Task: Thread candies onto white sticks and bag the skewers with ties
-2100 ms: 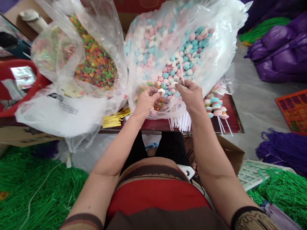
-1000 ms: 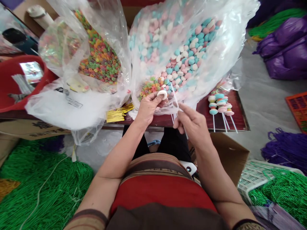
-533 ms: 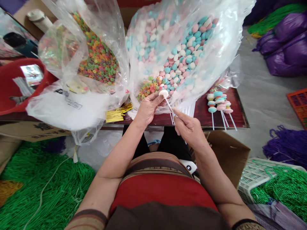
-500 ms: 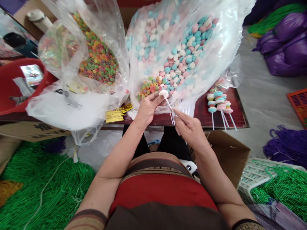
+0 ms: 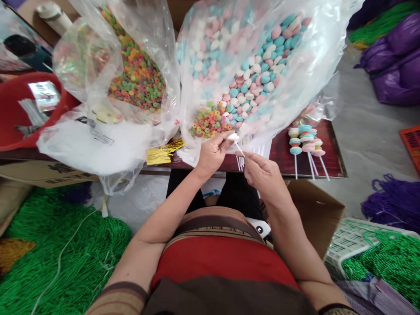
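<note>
My left hand (image 5: 212, 153) pinches a round white candy (image 5: 232, 137) between thumb and fingers at the table's front edge. My right hand (image 5: 262, 173) is closed round a thin white stick (image 5: 240, 149), whose upper end meets the underside of the candy. How deep the stick goes in is hidden. Just behind my hands, ring-shaped gummies (image 5: 210, 121) and pink, white and blue candies (image 5: 244, 97) lie in a large clear plastic bag (image 5: 315, 57). More white sticks (image 5: 240, 163) lie below, partly hidden. To the right are several candy skewers (image 5: 307, 141) on sticks.
On the left stand a red basin (image 5: 9, 109) and a bag of coloured gummy rings (image 5: 138, 83). Yellow twist ties (image 5: 160, 154) lie near the table edge. A cardboard box (image 5: 315, 214) and a white basket (image 5: 344, 240) with green cords stand right below.
Both hands have shifted slightly right and down with the candy and stick. The candy has tilted from face-on to more edge-on, and less of the stick shows between my hands.
</note>
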{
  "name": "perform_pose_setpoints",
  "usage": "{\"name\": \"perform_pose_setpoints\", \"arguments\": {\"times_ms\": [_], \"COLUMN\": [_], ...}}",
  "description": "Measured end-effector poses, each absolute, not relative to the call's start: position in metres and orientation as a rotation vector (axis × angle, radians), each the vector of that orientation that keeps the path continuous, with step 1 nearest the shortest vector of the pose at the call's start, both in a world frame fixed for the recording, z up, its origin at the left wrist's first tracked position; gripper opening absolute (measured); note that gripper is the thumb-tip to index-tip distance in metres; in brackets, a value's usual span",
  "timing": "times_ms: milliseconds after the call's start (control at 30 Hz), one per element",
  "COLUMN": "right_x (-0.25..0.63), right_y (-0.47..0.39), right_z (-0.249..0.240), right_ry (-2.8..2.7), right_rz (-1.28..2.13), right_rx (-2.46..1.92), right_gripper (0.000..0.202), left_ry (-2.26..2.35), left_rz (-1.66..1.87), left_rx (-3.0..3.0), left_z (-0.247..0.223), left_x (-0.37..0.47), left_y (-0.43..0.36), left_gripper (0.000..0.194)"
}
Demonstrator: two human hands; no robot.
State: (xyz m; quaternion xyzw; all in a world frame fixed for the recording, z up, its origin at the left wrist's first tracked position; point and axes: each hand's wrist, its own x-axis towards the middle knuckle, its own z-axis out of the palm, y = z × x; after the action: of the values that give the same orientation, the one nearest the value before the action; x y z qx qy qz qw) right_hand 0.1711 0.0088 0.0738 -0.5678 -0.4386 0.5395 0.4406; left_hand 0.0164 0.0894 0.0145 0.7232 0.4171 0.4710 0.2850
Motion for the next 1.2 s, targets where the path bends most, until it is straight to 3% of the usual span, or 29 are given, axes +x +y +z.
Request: {"name": "perform_pose_setpoints", "arguments": {"times_ms": [367, 533, 633, 900, 1200], "right_x": [0.166, 0.174, 0.178, 0.184, 0.179], "right_y": [0.023, 0.027, 0.026, 0.023, 0.026], "right_z": [0.043, 0.048, 0.051, 0.041, 0.039], "right_ry": [-1.074, -0.912, -0.886, -0.870, -0.882], "right_rz": [1.206, 1.239, 1.247, 1.242, 1.261], "right_rx": [-1.425, -1.355, -1.322, -1.304, -1.316], "right_gripper": [0.051, 0.049, 0.048, 0.046, 0.049], "left_ry": [0.858, 1.265, 1.470, 1.415, 1.365], "left_rz": [1.116, 1.114, 0.913, 0.736, 0.920], "left_rx": [2.071, 2.001, 2.182, 2.314, 2.029], "left_z": [0.022, 0.034, 0.028, 0.015, 0.023], "left_x": [0.025, 0.002, -0.009, -0.025, -0.016], "left_y": [0.072, 0.110, 0.147, 0.184, 0.187], "left_gripper": [0.044, 0.035, 0.025, 0.024, 0.013]}}
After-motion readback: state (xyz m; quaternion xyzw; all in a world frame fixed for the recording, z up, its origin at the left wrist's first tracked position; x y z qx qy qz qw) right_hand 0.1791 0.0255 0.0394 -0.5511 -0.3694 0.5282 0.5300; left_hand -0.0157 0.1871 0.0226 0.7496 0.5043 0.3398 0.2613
